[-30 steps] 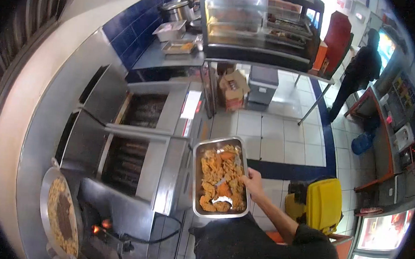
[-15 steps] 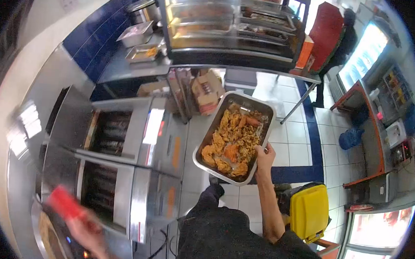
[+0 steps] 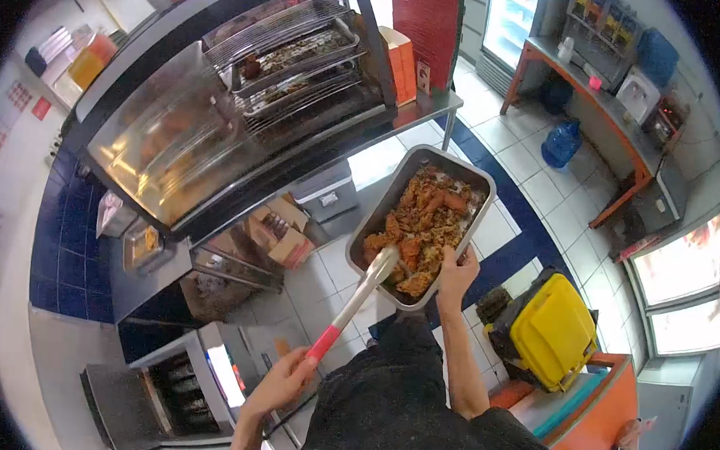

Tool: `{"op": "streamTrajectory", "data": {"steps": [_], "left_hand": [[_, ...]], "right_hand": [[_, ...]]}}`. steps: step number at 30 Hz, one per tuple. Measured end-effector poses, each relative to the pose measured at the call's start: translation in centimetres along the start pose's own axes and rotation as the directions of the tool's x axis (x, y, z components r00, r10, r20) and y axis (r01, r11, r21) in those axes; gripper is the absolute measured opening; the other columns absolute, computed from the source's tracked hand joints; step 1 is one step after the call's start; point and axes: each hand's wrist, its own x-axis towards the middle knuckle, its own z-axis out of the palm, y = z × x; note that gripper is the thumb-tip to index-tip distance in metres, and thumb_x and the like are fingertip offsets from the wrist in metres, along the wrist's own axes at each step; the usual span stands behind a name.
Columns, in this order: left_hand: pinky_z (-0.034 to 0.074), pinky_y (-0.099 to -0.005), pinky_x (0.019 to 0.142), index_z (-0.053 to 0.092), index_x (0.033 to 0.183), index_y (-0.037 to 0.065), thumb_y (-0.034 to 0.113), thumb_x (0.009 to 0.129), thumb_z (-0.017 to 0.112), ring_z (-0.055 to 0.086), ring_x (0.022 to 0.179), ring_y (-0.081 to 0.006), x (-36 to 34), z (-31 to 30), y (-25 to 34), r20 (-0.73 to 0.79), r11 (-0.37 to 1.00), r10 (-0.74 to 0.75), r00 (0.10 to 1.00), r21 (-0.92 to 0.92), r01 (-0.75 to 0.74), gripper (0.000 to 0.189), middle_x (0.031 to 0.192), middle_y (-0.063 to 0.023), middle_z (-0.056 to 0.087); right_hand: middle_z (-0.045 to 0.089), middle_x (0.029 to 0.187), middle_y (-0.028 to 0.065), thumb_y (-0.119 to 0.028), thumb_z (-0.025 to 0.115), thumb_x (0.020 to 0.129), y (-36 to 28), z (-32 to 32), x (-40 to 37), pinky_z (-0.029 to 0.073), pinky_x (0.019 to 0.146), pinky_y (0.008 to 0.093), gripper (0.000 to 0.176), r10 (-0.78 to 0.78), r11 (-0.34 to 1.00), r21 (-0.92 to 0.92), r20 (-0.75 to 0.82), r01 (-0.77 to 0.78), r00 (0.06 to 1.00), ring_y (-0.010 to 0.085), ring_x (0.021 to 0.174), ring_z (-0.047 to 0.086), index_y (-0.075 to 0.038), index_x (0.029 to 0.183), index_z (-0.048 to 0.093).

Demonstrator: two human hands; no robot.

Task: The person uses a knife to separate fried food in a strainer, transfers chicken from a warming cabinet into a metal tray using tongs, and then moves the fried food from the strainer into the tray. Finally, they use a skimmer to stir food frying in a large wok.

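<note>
My right hand (image 3: pixel 458 268) grips the near rim of a metal tray (image 3: pixel 401 191) filled with fried chicken pieces (image 3: pixel 424 222), held in the air over the tiled floor. In my left hand (image 3: pixel 284 380) is a pair of metal tongs with a red handle (image 3: pixel 354 302). Their tips rest on the chicken at the tray's near end. A glass-fronted warming cabinet (image 3: pixel 209 125) with wire racks stands just beyond the tray, to the left.
A fryer (image 3: pixel 170 387) is at the lower left. Cardboard boxes (image 3: pixel 277 232) and a grey bin (image 3: pixel 326 194) sit under the cabinet's table. A yellow bin (image 3: pixel 553 328) stands to my right. An orange counter (image 3: pixel 598 99) with a blue water jug (image 3: pixel 563 142) lies farther off.
I have turned away from the fryer toward the warming cabinet. The tray came along in my right hand, and my left hand brought the red-handled tongs up to the chicken.
</note>
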Motion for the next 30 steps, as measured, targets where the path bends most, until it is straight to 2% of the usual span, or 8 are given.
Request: {"op": "streamTrajectory", "data": {"steps": [4, 12, 14, 16, 17, 21, 28, 30], "left_hand": [[0.031, -0.0232, 0.047, 0.055, 0.117, 0.002, 0.041, 0.101, 0.048, 0.040, 0.056, -0.0057, 9.9, -1.7, 6.9, 0.053, 0.968, 0.126, 0.991, 0.212, -0.134, 0.043, 0.069, 0.0061, 0.041], [0.033, -0.0232, 0.046, 0.058, 0.114, 0.000, 0.046, 0.099, 0.048, 0.042, 0.057, -0.0042, 16.9, -5.2, 18.5, 0.008, 0.984, -0.067, 0.998, 0.166, 0.064, 0.050, 0.068, 0.0053, 0.043], [0.041, -0.0293, 0.051, 0.058, 0.116, 0.000, 0.047, 0.099, 0.049, 0.053, 0.060, -0.0120, 19.0, -5.6, 20.1, -0.023, 0.967, -0.100, 0.995, 0.233, 0.102, 0.051, 0.071, -0.0022, 0.055], [0.048, -0.0399, 0.062, 0.058, 0.114, -0.001, 0.047, 0.098, 0.050, 0.064, 0.069, -0.0286, 20.2, -4.8, 22.4, -0.130, 0.853, 0.223, 0.966, 0.505, -0.128, 0.051, 0.080, -0.0153, 0.065], [0.048, -0.0434, 0.068, 0.058, 0.114, -0.001, 0.046, 0.097, 0.050, 0.064, 0.077, -0.0347, 21.2, -4.7, 23.2, -0.135, 0.853, 0.157, 0.978, 0.518, -0.066, 0.051, 0.085, -0.0199, 0.066], [0.049, -0.0466, 0.073, 0.058, 0.116, -0.001, 0.044, 0.097, 0.050, 0.065, 0.085, -0.0411, 22.2, -4.9, 25.1, -0.180, 0.832, 0.144, 0.973, 0.555, -0.020, 0.049, 0.092, -0.0227, 0.067], [0.044, -0.0349, 0.055, 0.057, 0.114, 0.002, 0.041, 0.098, 0.052, 0.054, 0.058, -0.0170, 21.0, -7.2, 20.2, -0.258, 0.960, 0.212, 0.943, 0.234, -0.152, 0.043, 0.068, -0.0032, 0.054], [0.045, -0.0321, 0.061, 0.058, 0.114, -0.003, 0.037, 0.099, 0.051, 0.052, 0.064, -0.0163, 18.1, -8.5, 21.8, -0.229, 0.992, -0.074, 0.971, -0.117, 0.048, 0.043, 0.076, -0.0066, 0.059]], "right_hand": [[0.056, 0.076, -0.0014, -0.006, 0.058, 0.088, 2.7, 3.7, 7.9, 0.036, 0.058, 0.0260, 0.009, -0.008, 0.999, -0.035, 0.074, 0.011, 0.997, 0.0054, 0.067, 0.045, 0.001, 0.093, 0.061], [0.051, 0.068, -0.0002, -0.006, 0.059, 0.089, 0.8, 11.8, 19.6, 0.034, 0.054, 0.0266, 0.009, 0.063, 0.998, -0.033, 0.198, -0.057, 0.978, 0.0057, 0.062, 0.041, 0.002, 0.085, 0.060], [0.050, 0.067, 0.0007, -0.008, 0.060, 0.088, 1.5, 13.3, 21.3, 0.034, 0.054, 0.0277, 0.010, 0.049, 0.993, -0.112, 0.208, -0.026, 0.977, 0.0072, 0.061, 0.042, 0.003, 0.086, 0.059], [0.050, 0.064, 0.0026, -0.010, 0.063, 0.086, 2.6, 15.8, 22.6, 0.036, 0.054, 0.0299, 0.015, -0.017, 0.973, -0.221, 0.203, 0.062, 0.979, 0.0102, 0.061, 0.043, 0.004, 0.086, 0.058], [0.054, 0.066, 0.0069, -0.012, 0.065, 0.083, 4.6, 16.6, 23.4, 0.040, 0.056, 0.0344, 0.020, -0.204, 0.907, -0.336, 0.171, 0.252, 0.964, 0.0157, 0.060, 0.046, 0.006, 0.089, 0.060], [0.062, 0.082, 0.0134, -0.010, 0.064, 0.086, 2.5, 19.1, 23.9, 0.045, 0.069, 0.0350, 0.020, 0.012, 0.978, -0.199, 0.363, 0.065, 0.932, 0.0178, 0.073, 0.054, 0.007, 0.096, 0.062], [0.064, 0.093, 0.0056, -0.007, 0.063, 0.087, 1.8, 22.2, 24.5, 0.045, 0.072, 0.0306, 0.020, 0.227, 0.967, 0.034, 0.326, -0.252, 0.918, 0.0134, 0.079, 0.054, 0.003, 0.105, 0.064], [0.064, 0.093, 0.0055, -0.006, 0.063, 0.087, 2.9, 22.2, 24.6, 0.045, 0.071, 0.0299, 0.021, 0.219, 0.975, -0.026, 0.306, -0.221, 0.927, 0.0133, 0.079, 0.054, 0.003, 0.105, 0.064]]}}
